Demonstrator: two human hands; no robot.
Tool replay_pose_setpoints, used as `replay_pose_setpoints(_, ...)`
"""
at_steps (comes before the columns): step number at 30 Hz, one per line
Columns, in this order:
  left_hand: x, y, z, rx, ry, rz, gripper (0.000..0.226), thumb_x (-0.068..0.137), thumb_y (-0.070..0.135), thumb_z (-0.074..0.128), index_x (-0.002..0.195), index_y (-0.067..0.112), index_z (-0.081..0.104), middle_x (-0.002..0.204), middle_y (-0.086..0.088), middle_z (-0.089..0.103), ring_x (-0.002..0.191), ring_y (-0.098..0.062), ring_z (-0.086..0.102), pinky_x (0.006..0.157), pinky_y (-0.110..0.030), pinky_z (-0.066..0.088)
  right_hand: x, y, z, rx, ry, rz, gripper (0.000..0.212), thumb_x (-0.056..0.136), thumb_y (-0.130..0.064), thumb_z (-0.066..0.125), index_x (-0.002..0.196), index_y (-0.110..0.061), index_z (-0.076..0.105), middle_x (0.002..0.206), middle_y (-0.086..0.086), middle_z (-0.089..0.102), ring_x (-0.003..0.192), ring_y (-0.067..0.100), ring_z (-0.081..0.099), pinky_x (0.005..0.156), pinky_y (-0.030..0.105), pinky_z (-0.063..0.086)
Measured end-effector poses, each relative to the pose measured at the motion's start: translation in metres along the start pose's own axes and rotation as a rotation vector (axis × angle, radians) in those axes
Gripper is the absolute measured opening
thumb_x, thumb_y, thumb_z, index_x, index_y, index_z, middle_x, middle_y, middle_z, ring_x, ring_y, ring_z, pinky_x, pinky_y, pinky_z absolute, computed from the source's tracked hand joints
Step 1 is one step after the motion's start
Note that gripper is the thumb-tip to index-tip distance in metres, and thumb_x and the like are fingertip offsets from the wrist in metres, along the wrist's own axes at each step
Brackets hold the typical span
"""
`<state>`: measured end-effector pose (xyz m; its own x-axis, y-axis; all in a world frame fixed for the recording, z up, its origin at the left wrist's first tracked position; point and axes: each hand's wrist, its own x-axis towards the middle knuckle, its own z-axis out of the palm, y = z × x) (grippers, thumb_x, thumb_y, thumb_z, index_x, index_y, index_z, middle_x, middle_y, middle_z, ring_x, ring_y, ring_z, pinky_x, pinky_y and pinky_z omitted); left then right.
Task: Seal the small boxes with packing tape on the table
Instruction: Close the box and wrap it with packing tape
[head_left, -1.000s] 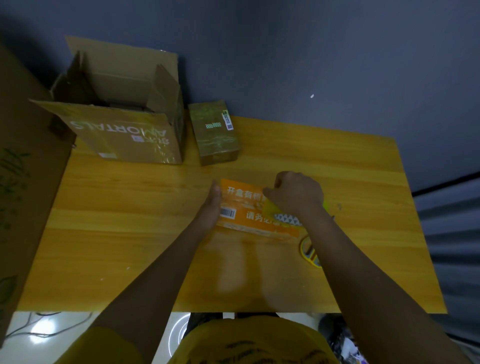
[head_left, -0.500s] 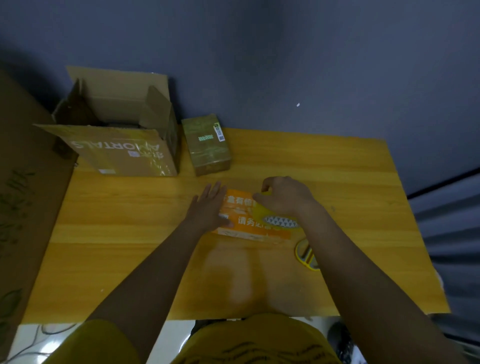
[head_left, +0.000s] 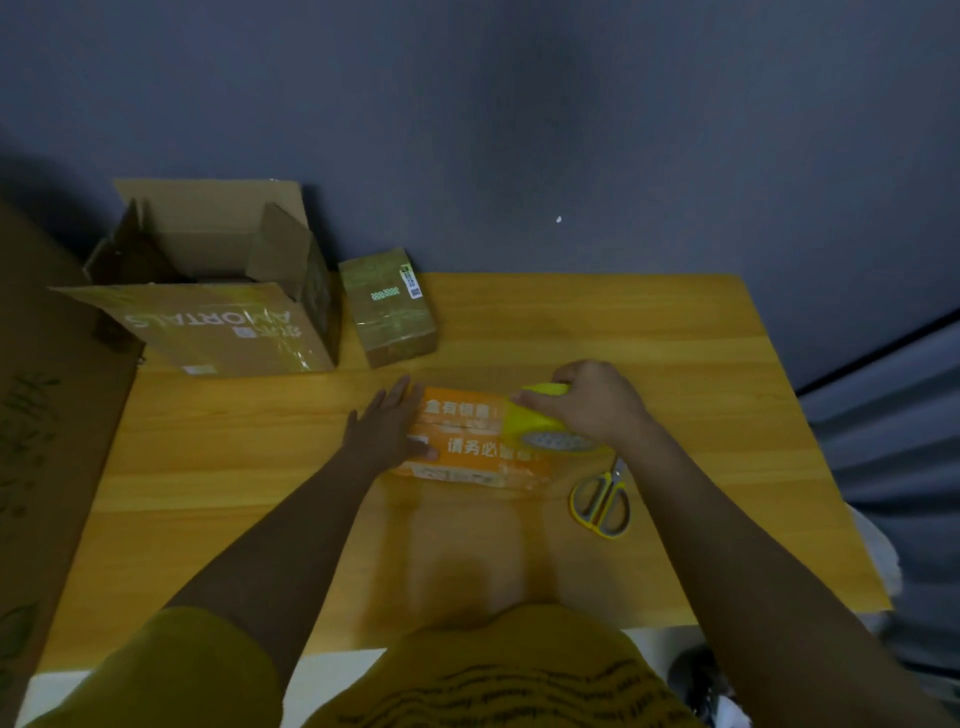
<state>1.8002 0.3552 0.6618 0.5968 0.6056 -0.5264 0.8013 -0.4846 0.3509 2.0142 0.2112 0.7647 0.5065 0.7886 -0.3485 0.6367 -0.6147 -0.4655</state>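
Note:
An orange small box (head_left: 470, 447) with white print lies flat at the middle of the wooden table (head_left: 649, 338). My left hand (head_left: 387, 428) presses flat on its left end with straight fingers. My right hand (head_left: 587, 400) grips a yellow roll of packing tape (head_left: 540, 423) that rests on the box's right part. A second small brown box (head_left: 389, 306), wrapped in clear tape, stands farther back near the wall.
A large open cardboard carton (head_left: 218, 291) stands at the table's back left. Yellow-handled scissors (head_left: 602, 499) lie just right of the orange box. A big flat cardboard sheet (head_left: 47, 441) leans along the left edge.
My right hand has drawn the tape roll to the right along the orange box. My left hand has slid onto the box's left end and lies flat there.

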Motion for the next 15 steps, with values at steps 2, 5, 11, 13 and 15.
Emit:
replay_pose_setpoints(2, 0.000, 0.000, 0.000, 0.015, 0.005, 0.000, 0.110, 0.075, 0.054, 0.072, 0.154, 0.030, -0.001, 0.160, 0.009, -0.012, 0.149, -0.023, -0.002, 0.113, -0.061, 0.008, 0.002, 0.006, -0.016, -0.252, 0.050, 0.051, 0.073, 0.075, -0.076, 0.057, 0.114, -0.015, 0.068, 0.120, 0.006, 0.065, 0.112, 0.026, 0.058, 0.083, 0.033, 0.046)
replay_pose_setpoints(5, 0.000, 0.003, 0.001, 0.029, 0.011, -0.005, 0.109, 0.076, 0.056, 0.070, 0.153, 0.031, -0.002, 0.161, 0.009, -0.012, 0.149, -0.021, -0.001, 0.113, -0.062, 0.005, 0.006, 0.019, -0.020, -0.372, 0.033, 0.130, 0.071, 0.072, -0.080, 0.056, 0.091, -0.012, 0.069, 0.103, 0.007, 0.066, 0.097, 0.027, 0.061, 0.071, 0.029, 0.043)
replay_pose_setpoints(11, -0.003, 0.004, 0.001, 0.032, 0.006, -0.025, 0.107, 0.077, 0.056, 0.069, 0.153, 0.033, -0.003, 0.160, 0.011, -0.013, 0.149, -0.020, 0.000, 0.113, -0.062, 0.002, 0.011, 0.040, -0.001, -0.339, -0.035, 0.218, 0.075, 0.067, -0.081, 0.060, 0.088, -0.010, 0.069, 0.103, 0.009, 0.068, 0.098, 0.028, 0.064, 0.070, 0.029, 0.043)
replay_pose_setpoints(13, -0.003, 0.003, 0.000, 0.024, 0.003, -0.025, 0.107, 0.077, 0.055, 0.069, 0.153, 0.033, -0.003, 0.160, 0.011, -0.013, 0.148, -0.020, 0.001, 0.113, -0.062, 0.002, 0.012, 0.040, 0.000, -0.335, -0.048, 0.229, 0.074, 0.067, -0.080, 0.061, 0.091, -0.011, 0.070, 0.102, 0.008, 0.068, 0.099, 0.027, 0.065, 0.072, 0.030, 0.044)
replay_pose_setpoints(15, -0.002, 0.004, 0.000, 0.024, -0.001, -0.021, 0.107, 0.077, 0.055, 0.070, 0.153, 0.032, -0.003, 0.160, 0.010, -0.013, 0.148, -0.020, 0.001, 0.113, -0.062, 0.003, 0.013, 0.041, 0.000, -0.325, -0.072, 0.244, 0.070, 0.068, -0.080, 0.061, 0.083, -0.012, 0.068, 0.092, 0.007, 0.066, 0.089, 0.026, 0.064, 0.071, 0.029, 0.045)
